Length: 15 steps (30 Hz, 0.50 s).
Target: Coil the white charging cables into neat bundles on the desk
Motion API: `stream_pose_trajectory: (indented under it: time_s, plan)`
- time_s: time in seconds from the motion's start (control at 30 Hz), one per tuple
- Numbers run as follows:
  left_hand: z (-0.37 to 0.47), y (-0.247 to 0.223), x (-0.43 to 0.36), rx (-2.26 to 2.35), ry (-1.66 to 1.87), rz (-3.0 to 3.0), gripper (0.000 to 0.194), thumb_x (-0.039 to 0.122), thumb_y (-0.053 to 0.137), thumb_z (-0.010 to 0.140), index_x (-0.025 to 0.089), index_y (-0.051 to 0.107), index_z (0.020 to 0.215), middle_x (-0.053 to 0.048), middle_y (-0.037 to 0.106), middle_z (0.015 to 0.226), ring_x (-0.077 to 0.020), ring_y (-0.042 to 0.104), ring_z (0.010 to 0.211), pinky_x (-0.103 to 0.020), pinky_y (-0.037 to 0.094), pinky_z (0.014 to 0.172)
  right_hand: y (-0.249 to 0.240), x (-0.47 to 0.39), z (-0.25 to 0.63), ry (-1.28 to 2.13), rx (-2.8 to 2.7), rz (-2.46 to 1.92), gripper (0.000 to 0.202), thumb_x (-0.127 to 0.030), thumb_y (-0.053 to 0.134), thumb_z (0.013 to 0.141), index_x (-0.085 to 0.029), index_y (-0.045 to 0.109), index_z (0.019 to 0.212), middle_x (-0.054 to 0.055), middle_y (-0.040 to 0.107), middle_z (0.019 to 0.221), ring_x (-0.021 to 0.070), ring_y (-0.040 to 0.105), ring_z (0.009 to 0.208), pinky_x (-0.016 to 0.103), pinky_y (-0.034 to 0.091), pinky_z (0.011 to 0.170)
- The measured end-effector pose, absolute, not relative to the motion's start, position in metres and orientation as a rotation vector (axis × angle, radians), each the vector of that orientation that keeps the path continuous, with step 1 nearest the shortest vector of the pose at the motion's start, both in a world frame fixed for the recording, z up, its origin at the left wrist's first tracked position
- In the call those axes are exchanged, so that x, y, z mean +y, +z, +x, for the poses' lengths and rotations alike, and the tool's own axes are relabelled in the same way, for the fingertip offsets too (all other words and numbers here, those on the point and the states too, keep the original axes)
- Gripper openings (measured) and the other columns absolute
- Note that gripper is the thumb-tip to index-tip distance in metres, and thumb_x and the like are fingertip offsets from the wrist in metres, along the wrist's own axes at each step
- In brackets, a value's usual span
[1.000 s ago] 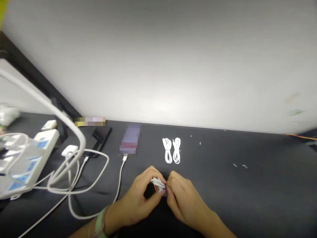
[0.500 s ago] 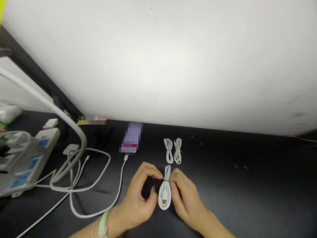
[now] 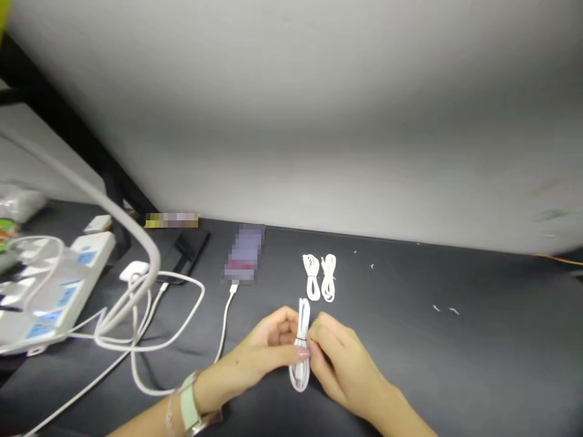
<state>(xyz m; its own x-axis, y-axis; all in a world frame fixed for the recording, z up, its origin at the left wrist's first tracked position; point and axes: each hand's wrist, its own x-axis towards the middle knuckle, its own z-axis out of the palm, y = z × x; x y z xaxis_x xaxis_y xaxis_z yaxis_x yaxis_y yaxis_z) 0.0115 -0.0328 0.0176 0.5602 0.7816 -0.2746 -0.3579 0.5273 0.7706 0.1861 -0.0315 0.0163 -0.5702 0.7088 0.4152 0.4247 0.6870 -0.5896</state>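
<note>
A coiled white USB cable (image 3: 303, 315), bound round its middle by a thin dark tie (image 3: 301, 338), stands between my hands just above the desk. My left hand (image 3: 268, 346) is closed on the coil, thumb across the front just below the tie and fingers behind. At the coil's right edge, level with the tie, my right hand (image 3: 341, 361) is closed in a pinch. Its fingertips hide whatever is between them. Beyond my hands lie two smaller coiled white cables, a left one (image 3: 312, 276) and a right one (image 3: 328, 278), side by side.
To the left is a white power strip (image 3: 98, 258) with plugs in it, and loose white cords (image 3: 182, 343) trail over the black desk (image 3: 410, 364). A blurred-out phone (image 3: 245, 252) lies plugged in near the wall (image 3: 319, 121). White scraps (image 3: 454, 311) dot the right side.
My left thumb has moved from beside the coil onto its front, and the left fingers now wrap behind it. The coil has turned slightly. My right hand stays at its right edge.
</note>
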Motion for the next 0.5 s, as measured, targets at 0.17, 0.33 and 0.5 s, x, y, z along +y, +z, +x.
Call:
stream_pose_trajectory:
  time_s: [0.17, 0.33, 0.5]
  plan:
    - [0.0118, 0.0197, -0.0315, 0.729, 0.708, 0.655, 0.015, 0.024, 0.066, 0.078, 0.014, 0.057, 0.087, 0.0, 0.058, 0.08, -0.0097, 0.055, 0.07, -0.021, 0.042, 0.066, 0.0193, -0.03, 0.1882, 0.708, -2.219, -0.905, 0.015, -0.013, 0.039, 0.091, -0.018, 0.046, 0.078, 0.003, 0.048, 0.072, 0.0147, 0.044, 0.065, 0.027, 0.034, 0.057]
    - [0.0132, 0.0246, -0.0301, 0.746, 0.783, 0.827, 0.019, 0.027, 0.069, 0.076, 0.014, 0.057, 0.085, 0.0, 0.058, 0.078, -0.0112, 0.054, 0.075, -0.023, 0.042, 0.071, 0.0226, -0.031, 0.1874, 0.901, -2.089, -0.912, 0.016, -0.015, 0.038, 0.093, -0.019, 0.044, 0.078, 0.001, 0.046, 0.072, 0.0134, 0.045, 0.064, 0.026, 0.035, 0.058]
    - [0.0135, 0.025, -0.0327, 0.756, 0.877, 1.012, 0.017, 0.025, 0.064, 0.08, 0.017, 0.053, 0.09, -0.001, 0.057, 0.084, -0.0132, 0.054, 0.079, -0.026, 0.043, 0.073, 0.0247, -0.0298, 0.1868, 0.991, -2.027, -0.955, 0.019, -0.018, 0.037, 0.094, -0.019, 0.044, 0.077, 0.0, 0.046, 0.072, 0.0131, 0.045, 0.064, 0.026, 0.035, 0.058]
